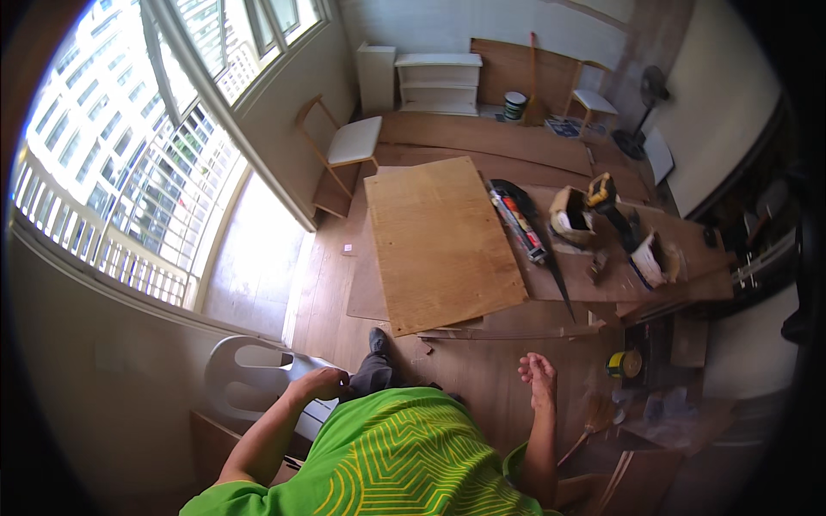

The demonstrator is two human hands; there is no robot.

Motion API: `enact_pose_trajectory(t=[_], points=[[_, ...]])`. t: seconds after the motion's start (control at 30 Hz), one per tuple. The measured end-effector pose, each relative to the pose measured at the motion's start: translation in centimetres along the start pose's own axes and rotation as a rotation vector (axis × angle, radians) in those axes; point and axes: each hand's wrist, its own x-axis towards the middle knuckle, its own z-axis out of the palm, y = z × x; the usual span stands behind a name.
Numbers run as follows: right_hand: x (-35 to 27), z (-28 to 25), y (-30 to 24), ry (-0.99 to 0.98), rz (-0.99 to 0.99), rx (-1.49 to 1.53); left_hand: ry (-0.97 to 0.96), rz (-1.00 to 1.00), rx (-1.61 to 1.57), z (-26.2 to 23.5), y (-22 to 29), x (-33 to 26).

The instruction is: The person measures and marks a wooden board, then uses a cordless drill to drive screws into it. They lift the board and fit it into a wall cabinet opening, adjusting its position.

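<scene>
Daylight enters through the windows (228,39), ahead and left of the left hand (323,383), bleaching the building (95,103) outside almost white and glaring on the floor (251,249) near them. Right of the right hand (539,377), light drops to dim, with details soft and slightly blurred. Fisheye curvature bends straight edges toward a black rim.

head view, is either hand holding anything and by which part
Nothing shows in the right hand, its fingers loosely curled. The left hand is beside the dark trousers; whether it grips anything cannot be told.
</scene>
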Motion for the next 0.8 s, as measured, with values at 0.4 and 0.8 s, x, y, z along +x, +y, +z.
enact_pose_trajectory(t=[0.4,0.8], points=[[-0.1,13.3,-5.9,0.353,-0.035,0.192,0.171,0.382,-0.117,-12.8,-11.4,16.1],[0.6,21.1,-4.2,0.898,-0.005,0.093,-0.338,0.374,0.16,-9.6,-32.5,29.3]])
